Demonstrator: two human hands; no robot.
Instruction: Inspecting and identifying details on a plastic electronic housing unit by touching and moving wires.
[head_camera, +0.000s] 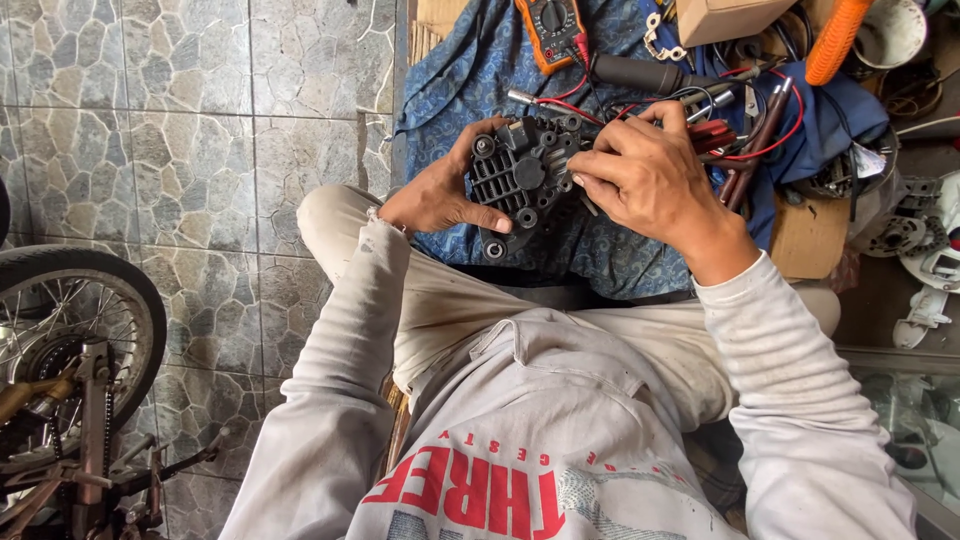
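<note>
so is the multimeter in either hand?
No. The multimeter lies on the blue cloth above, while the left hand and right hand both grip the black finned part.

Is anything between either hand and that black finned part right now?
Nothing visible. The left hand grips the black finned part from its left side, thumb across its lower face. The right hand rests directly on its upper right edge, fingers curled onto it. The red leads and multimeter lie behind, on the blue cloth.
</note>
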